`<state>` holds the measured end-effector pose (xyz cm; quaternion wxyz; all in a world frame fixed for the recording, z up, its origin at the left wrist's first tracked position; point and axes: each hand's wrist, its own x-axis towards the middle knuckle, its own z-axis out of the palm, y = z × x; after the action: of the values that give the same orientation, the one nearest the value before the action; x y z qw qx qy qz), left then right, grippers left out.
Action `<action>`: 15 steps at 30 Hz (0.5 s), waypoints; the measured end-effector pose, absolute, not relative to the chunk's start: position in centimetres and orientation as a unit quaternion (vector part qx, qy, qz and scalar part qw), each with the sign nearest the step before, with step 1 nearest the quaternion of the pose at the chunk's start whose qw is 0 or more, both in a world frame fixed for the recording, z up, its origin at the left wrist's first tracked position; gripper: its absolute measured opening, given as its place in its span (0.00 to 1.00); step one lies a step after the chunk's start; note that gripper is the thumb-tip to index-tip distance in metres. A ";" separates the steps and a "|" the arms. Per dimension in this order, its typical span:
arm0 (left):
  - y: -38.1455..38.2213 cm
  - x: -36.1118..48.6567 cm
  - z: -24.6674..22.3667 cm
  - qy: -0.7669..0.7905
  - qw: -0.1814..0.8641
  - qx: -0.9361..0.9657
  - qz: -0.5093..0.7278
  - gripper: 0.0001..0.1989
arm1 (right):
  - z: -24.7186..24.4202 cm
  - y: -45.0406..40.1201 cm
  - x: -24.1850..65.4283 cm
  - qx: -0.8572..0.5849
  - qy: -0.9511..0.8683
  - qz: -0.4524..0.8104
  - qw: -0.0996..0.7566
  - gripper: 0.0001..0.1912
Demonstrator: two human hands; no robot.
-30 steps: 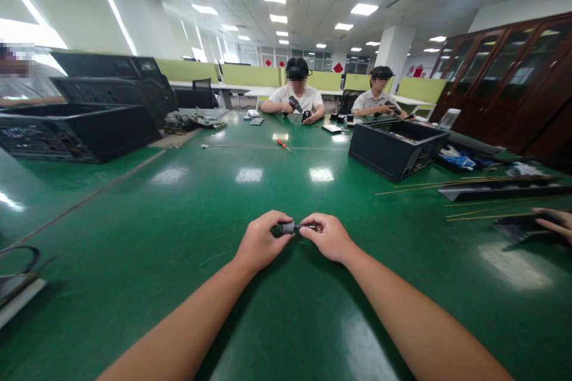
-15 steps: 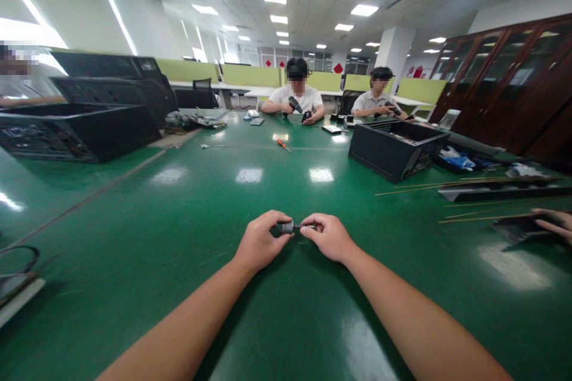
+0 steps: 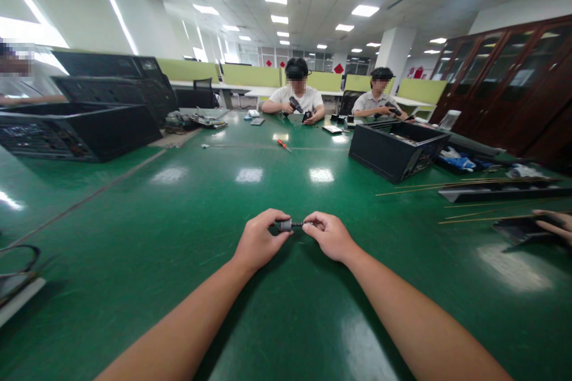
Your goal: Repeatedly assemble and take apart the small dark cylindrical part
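Over the green table (image 3: 250, 202), my left hand (image 3: 263, 238) pinches a small grey cylindrical part (image 3: 285, 225) between thumb and fingers. A thin dark shaft (image 3: 297, 225) runs from the cylinder toward my right hand (image 3: 329, 234). The thumb and fingers of my right hand close on the far end of this shaft, where a small metallic piece partly shows. Its exact shape is hidden by the fingertips. Both hands are close together, with a narrow gap between their fingertips.
Beyond the hands lies an orange screwdriver (image 3: 283, 144). Black computer cases stand at left (image 3: 120, 131) and right (image 3: 379, 152). Thin rods (image 3: 415, 189) and a black metal rail (image 3: 491, 191) lie at right, near another person's hand (image 3: 556, 226). Two people sit opposite, holding tools.
My right hand has shifted slightly right, away from my left hand, and more of the dark shaft shows between them. My left hand has hardly moved.
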<state>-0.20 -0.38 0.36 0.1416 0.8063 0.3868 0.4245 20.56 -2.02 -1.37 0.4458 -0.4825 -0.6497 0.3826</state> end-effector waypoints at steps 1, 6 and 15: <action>-0.4 -0.2 0.3 0.388 0.142 0.805 0.426 0.11 | -1.3 -2.0 20.6 -0.481 -0.649 0.384 0.447 0.10; -0.4 -0.2 0.4 0.391 0.142 0.801 0.430 0.12 | -1.2 -2.0 20.6 -0.476 -0.644 0.398 0.448 0.10; 0.0 -0.5 0.3 0.392 0.129 0.790 0.454 0.11 | -1.5 -1.9 20.5 -0.476 -0.630 0.402 0.464 0.11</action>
<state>-0.46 0.05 0.30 0.1293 0.7896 0.3920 0.4539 20.54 -1.91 -1.51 0.4636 -0.4759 -0.6298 0.4023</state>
